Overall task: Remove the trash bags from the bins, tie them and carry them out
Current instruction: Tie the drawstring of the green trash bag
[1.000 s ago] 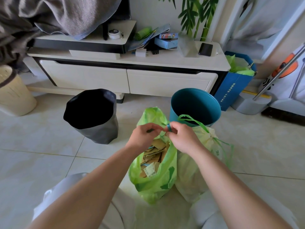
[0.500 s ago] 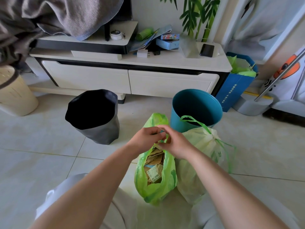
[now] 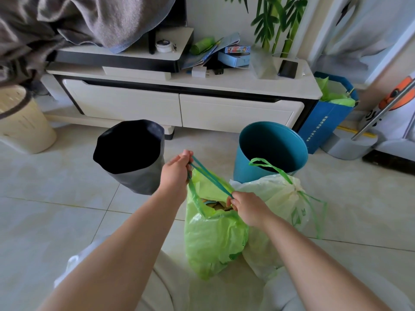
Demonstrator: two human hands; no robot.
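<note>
Tautly, left hand point(image 3: 176, 170), right hand point(image 3: 249, 207) pinch drawstring point(image 3: 211, 178) (blue bag point(image 3: 323, 126) print unreadable).

Thin, crinkly plastic on the green trash bag point(image 3: 213, 239), half see-through with a soft sheen. Its teal drawstring point(image 3: 211, 178) is a flat, smooth plastic ribbon. The pale trash bag point(image 3: 276, 198) beside it is the same filmy plastic, milkier and wrinkled. Teal bin point(image 3: 247, 167): smooth hard plastic, satin finish. Grey bin point(image 3: 139, 180): matt wall. Floor tiles point(image 3: 56, 187) are glossy, catching the light. TV cabinet point(image 3: 134, 102) is smooth, lacquered white. Up top, a grey blanket point(image 3: 101, 19) of rough, napped cloth. A brushed metal tube point(image 3: 381, 113) on the right.
</note>
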